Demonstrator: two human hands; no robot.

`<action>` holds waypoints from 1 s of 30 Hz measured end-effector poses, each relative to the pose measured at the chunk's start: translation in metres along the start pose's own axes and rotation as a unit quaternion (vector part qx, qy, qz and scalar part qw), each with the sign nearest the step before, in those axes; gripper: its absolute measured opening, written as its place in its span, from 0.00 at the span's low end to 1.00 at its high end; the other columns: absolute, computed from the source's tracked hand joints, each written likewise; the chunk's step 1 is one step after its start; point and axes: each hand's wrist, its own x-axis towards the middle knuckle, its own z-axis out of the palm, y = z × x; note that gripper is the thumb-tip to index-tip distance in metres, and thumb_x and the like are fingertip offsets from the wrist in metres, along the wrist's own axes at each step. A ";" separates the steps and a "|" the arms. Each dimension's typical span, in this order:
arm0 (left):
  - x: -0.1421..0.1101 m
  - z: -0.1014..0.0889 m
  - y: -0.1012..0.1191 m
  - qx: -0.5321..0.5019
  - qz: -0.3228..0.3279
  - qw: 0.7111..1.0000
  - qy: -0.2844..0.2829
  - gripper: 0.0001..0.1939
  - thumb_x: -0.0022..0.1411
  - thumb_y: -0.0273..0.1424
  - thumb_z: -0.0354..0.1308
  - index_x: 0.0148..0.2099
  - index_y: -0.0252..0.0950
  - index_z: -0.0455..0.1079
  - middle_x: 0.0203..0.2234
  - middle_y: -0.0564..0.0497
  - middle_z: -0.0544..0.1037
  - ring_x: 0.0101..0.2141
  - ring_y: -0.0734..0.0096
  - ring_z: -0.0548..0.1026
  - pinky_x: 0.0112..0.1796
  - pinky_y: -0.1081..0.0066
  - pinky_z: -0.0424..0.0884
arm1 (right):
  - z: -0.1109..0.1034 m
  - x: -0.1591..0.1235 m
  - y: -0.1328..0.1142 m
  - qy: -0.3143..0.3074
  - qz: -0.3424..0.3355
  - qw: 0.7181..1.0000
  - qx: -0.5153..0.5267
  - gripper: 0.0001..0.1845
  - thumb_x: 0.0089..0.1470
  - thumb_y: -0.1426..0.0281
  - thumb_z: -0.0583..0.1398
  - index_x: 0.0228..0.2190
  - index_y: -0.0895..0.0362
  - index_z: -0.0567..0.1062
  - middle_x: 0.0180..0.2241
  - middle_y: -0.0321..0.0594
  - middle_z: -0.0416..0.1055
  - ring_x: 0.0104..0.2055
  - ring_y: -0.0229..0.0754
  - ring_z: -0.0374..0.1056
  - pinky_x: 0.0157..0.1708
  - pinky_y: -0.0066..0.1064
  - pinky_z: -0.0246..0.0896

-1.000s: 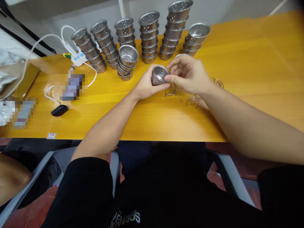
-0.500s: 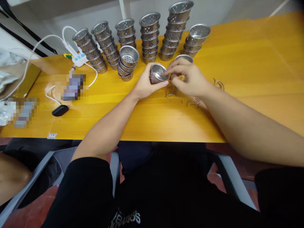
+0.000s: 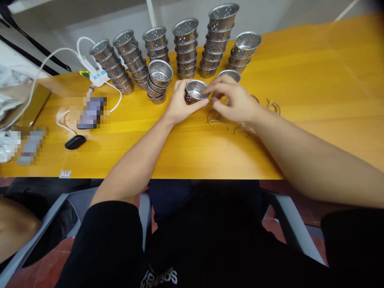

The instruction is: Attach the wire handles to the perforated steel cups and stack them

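A perforated metal cup (image 3: pixel 193 101), its mouth tilted toward me, rests in my left hand (image 3: pixel 178 105), whose fingers and thumb wrap round its side. My right hand (image 3: pixel 232 100) is at the cup's right rim, with the index fingertip reaching just over the edge. Its thumb is held apart from the fingers, and I see nothing between them. Beneath and beside my right hand lie several thin curved wires (image 3: pixel 244 128) on the table. Another metal cup (image 3: pixel 230 75) stands just behind that hand, partly hidden by it.
Tall stacks of perforated cups (image 3: pixel 186 48) line the back of the yellow table (image 3: pixel 186 156), with a shorter stack (image 3: pixel 159 76) in front. To the left are a power strip (image 3: pixel 99 77) with white cables, a blurred phone (image 3: pixel 92 113) and a black oval object (image 3: pixel 75 142). A person's bare limb (image 3: pixel 16 228) shows at lower left.
My right thumb has come off the cup's rim, and the index finger now reaches over it. The cup has turned a little more upright in my left hand.
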 end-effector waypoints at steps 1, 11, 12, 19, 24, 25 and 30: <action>0.000 -0.002 -0.002 0.006 -0.012 1.000 0.004 0.53 0.67 0.71 0.83 0.79 0.47 0.71 0.75 0.37 0.78 0.79 0.38 0.77 0.87 0.38 0.68 | -0.004 0.000 -0.004 0.005 0.020 1.000 0.002 0.24 0.78 0.42 0.70 0.67 0.33 0.89 0.73 0.44 0.82 0.71 0.70 0.78 0.76 0.69 0.78; 0.002 -0.006 -0.017 0.016 -0.123 0.992 0.016 0.54 0.68 0.58 0.85 0.83 0.41 0.68 0.81 0.29 0.78 0.89 0.25 0.67 0.93 0.27 0.52 | -0.033 0.002 -0.011 0.043 0.166 0.971 -0.168 0.31 0.86 0.43 0.60 0.81 0.30 0.75 0.75 0.50 0.80 0.77 0.75 0.70 0.83 0.70 0.64; 0.004 -0.006 -0.020 0.017 -0.126 0.992 0.018 0.54 0.69 0.58 0.84 0.83 0.41 0.69 0.83 0.28 0.77 0.90 0.24 0.64 0.94 0.26 0.48 | -0.035 0.002 -0.006 0.037 0.170 0.967 -0.184 0.34 0.85 0.44 0.61 0.84 0.29 0.72 0.74 0.50 0.81 0.79 0.77 0.67 0.84 0.71 0.63; 0.007 -0.005 -0.014 0.015 -0.132 0.990 0.038 0.48 0.73 0.45 0.79 0.87 0.42 0.68 0.94 0.34 0.62 0.95 0.30 0.56 0.97 0.34 0.34 | -0.036 0.004 0.013 -0.001 0.216 0.942 -0.256 0.20 0.90 0.58 0.64 0.69 0.55 0.85 0.77 0.63 0.74 0.81 0.72 0.69 0.83 0.59 0.67; 0.004 -0.009 0.022 0.018 -0.044 0.999 0.017 0.41 0.81 0.43 0.72 0.88 0.51 0.67 0.96 0.45 0.59 0.97 0.35 0.49 0.97 0.34 0.36 | -0.038 0.005 0.001 0.032 0.197 0.958 -0.204 0.22 0.90 0.50 0.61 0.68 0.47 0.85 0.77 0.57 0.76 0.78 0.70 0.72 0.81 0.60 0.69; 0.003 -0.007 0.028 0.028 -0.023 0.999 0.006 0.42 0.81 0.44 0.71 0.90 0.52 0.66 0.96 0.46 0.58 0.97 0.35 0.48 0.97 0.34 0.38 | -0.039 0.004 -0.003 0.038 0.183 0.966 -0.179 0.24 0.89 0.45 0.61 0.70 0.40 0.85 0.77 0.52 0.78 0.77 0.71 0.71 0.81 0.62 0.69; -0.002 0.020 0.034 -0.010 -0.005 0.999 -0.033 0.55 0.84 0.47 0.69 0.98 0.53 0.44 0.96 0.38 0.55 0.91 0.34 0.67 0.88 0.34 0.70 | -0.039 0.002 -0.024 0.015 0.092 0.991 -0.094 0.27 0.79 0.33 0.65 0.66 0.29 0.86 0.75 0.45 0.80 0.79 0.77 0.69 0.82 0.73 0.65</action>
